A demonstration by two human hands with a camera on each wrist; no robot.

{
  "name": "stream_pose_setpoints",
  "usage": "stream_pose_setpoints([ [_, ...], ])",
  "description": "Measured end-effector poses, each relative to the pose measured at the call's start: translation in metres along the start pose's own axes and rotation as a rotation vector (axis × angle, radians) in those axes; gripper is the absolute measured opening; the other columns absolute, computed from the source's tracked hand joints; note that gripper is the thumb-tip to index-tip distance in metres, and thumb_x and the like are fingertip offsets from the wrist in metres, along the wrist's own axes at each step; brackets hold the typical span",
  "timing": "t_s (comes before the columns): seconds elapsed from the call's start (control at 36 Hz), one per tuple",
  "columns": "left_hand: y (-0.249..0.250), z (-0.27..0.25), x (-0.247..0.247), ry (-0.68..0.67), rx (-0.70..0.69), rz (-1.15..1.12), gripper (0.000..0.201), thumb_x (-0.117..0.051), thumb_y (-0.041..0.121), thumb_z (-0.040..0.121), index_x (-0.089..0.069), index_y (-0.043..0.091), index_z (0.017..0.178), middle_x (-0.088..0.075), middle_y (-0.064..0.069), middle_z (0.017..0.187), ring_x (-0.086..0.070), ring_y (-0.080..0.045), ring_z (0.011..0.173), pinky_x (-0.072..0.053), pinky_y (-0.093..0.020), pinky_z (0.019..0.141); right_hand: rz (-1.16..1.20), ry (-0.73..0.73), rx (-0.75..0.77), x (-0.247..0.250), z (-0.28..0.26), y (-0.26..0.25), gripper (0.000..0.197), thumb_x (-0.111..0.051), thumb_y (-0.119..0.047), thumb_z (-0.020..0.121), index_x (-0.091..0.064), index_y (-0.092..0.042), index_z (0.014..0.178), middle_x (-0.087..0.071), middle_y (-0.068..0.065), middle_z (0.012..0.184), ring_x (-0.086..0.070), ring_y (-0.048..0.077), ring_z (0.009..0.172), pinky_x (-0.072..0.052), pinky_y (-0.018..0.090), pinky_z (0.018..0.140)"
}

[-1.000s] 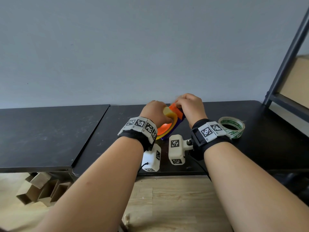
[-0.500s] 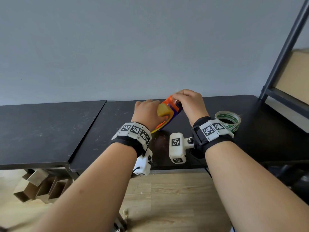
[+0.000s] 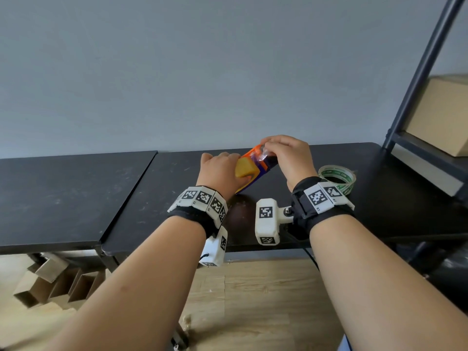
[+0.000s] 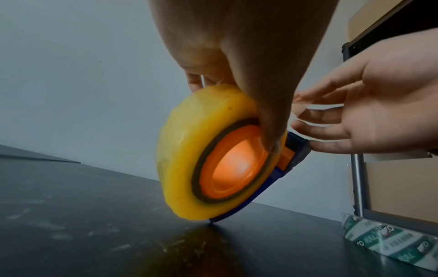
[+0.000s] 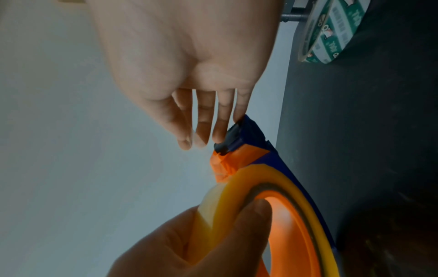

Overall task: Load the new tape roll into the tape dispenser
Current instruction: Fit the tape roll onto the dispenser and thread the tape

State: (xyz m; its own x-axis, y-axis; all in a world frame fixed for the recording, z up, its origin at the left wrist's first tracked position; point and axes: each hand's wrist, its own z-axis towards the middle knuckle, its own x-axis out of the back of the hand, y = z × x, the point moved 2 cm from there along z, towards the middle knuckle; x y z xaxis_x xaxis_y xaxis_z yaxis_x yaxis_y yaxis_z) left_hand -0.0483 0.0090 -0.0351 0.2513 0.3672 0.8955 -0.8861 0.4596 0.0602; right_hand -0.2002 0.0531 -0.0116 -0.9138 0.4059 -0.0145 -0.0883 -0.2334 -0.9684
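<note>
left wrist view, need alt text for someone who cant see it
A left hand grips a yellow tape roll seated on the orange hub of a blue tape dispenser, tilted with its lower edge on a dark table. The right hand reaches in, fingertips at the dispenser's top end. A green and white tape roll lies at the lower right.

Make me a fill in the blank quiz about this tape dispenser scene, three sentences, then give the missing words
1. The yellow tape roll sits on the dispenser's ____ hub.
2. The left hand holds the tape dispenser tilted, with only its lower edge touching the ____ table.
3. The green and white tape roll lies on the table beside the ____ hand, whose fingers touch the dispenser's front end.

Missing words: orange; black; right
</note>
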Motion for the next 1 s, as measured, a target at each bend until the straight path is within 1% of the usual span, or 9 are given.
stream_pose_setpoints([
  [0.14, 0.003, -0.001, 0.002, 0.006, -0.018, 0.013, 0.031, -0.055, 0.056, 0.081, -0.058, 0.028, 0.093, -0.061, 0.007, 0.088, -0.059, -0.019, 0.083, -0.024, -0.032, 0.082, -0.067, 0.056, 0.061, 0.008, 0.002, 0.005, 0.02, -0.06, -0.009, 0.086, -0.077, -0.008, 0.097, -0.074, 0.0, 0.097, -0.065, 0.006, 0.087, -0.049, 0.008, 0.071],
  [0.25, 0.005, -0.002, 0.002, 0.016, -0.038, 0.022, 0.032, -0.053, 0.057, 0.082, -0.059, 0.028, 0.094, -0.062, 0.007, 0.088, -0.058, -0.018, 0.082, -0.025, -0.032, 0.083, -0.171, 0.104, 0.086, 0.012, 0.006, 0.013, 0.019, -0.062, -0.015, 0.089, -0.076, -0.007, 0.1, -0.074, 0.004, 0.097, -0.066, 0.015, 0.092, -0.053, 0.026, 0.085],
  [0.31, 0.006, -0.003, 0.001, 0.033, -0.037, 0.02, 0.032, -0.052, 0.056, 0.081, -0.06, 0.027, 0.091, -0.062, 0.007, 0.084, -0.059, -0.018, 0.08, -0.024, -0.032, 0.081, -0.22, 0.117, 0.103, 0.013, 0.007, 0.016, 0.019, -0.062, -0.017, 0.089, -0.076, -0.009, 0.1, -0.074, 0.003, 0.097, -0.067, 0.017, 0.093, -0.054, 0.029, 0.086],
  [0.39, 0.009, -0.002, -0.001, 0.063, -0.021, 0.007, 0.03, -0.05, 0.054, 0.081, -0.059, 0.026, 0.081, -0.061, 0.007, 0.077, -0.058, -0.018, 0.075, -0.022, -0.029, 0.077, -0.272, 0.148, 0.109, 0.014, 0.008, 0.017, 0.017, -0.063, -0.015, 0.088, -0.076, -0.01, 0.096, -0.074, 0.003, 0.097, -0.066, 0.016, 0.092, -0.052, 0.027, 0.084],
  [0.5, 0.011, -0.003, -0.004, 0.069, -0.028, 0.018, 0.03, -0.051, 0.054, 0.082, -0.06, 0.026, 0.085, -0.061, 0.006, 0.08, -0.057, -0.018, 0.073, -0.024, -0.029, 0.078, -0.356, 0.218, 0.068, 0.014, 0.013, 0.021, 0.012, -0.065, -0.012, 0.084, -0.075, -0.009, 0.089, -0.074, 0.006, 0.095, -0.067, 0.019, 0.091, -0.053, 0.031, 0.081],
  [0.58, 0.012, -0.003, -0.004, 0.075, -0.025, 0.01, 0.03, -0.052, 0.053, 0.082, -0.062, 0.025, 0.089, -0.061, 0.005, 0.082, -0.057, -0.019, 0.074, -0.026, -0.029, 0.079, -0.434, 0.232, 0.073, 0.013, 0.013, 0.02, 0.015, -0.061, -0.011, 0.084, -0.075, -0.008, 0.089, -0.074, 0.005, 0.097, -0.066, 0.02, 0.095, -0.048, 0.026, 0.075],
  [0.75, 0.012, -0.002, -0.004, 0.061, -0.013, 0.003, 0.029, -0.052, 0.051, 0.081, -0.061, 0.024, 0.085, -0.061, 0.006, 0.079, -0.058, -0.018, 0.074, -0.032, -0.03, 0.081, -0.532, 0.235, 0.096, 0.009, 0.012, 0.019, 0.016, -0.058, -0.01, 0.086, -0.073, -0.009, 0.087, -0.073, 0.005, 0.101, -0.066, 0.021, 0.098, -0.045, 0.024, 0.073],
  [0.89, 0.01, -0.004, -0.003, 0.06, -0.015, 0.002, 0.034, -0.059, 0.051, 0.078, -0.062, 0.024, 0.099, -0.064, 0.005, 0.091, -0.06, -0.02, 0.08, -0.032, -0.03, 0.083, -0.566, 0.27, 0.131, 0.004, 0.013, 0.019, 0.013, -0.06, -0.018, 0.085, -0.071, -0.013, 0.087, -0.072, 0.001, 0.097, -0.066, 0.02, 0.093, -0.053, 0.031, 0.076],
  [1.0, 0.01, -0.007, -0.001, 0.054, -0.021, -0.005, 0.045, -0.061, 0.052, 0.078, -0.058, 0.023, 0.112, -0.064, 0.003, 0.104, -0.06, -0.021, 0.084, -0.034, -0.032, 0.088, -0.556, 0.262, 0.133, 0.003, 0.012, 0.02, 0.009, -0.06, -0.021, 0.086, -0.067, -0.017, 0.089, -0.07, 0.0, 0.098, -0.064, 0.018, 0.09, -0.05, 0.028, 0.072],
])
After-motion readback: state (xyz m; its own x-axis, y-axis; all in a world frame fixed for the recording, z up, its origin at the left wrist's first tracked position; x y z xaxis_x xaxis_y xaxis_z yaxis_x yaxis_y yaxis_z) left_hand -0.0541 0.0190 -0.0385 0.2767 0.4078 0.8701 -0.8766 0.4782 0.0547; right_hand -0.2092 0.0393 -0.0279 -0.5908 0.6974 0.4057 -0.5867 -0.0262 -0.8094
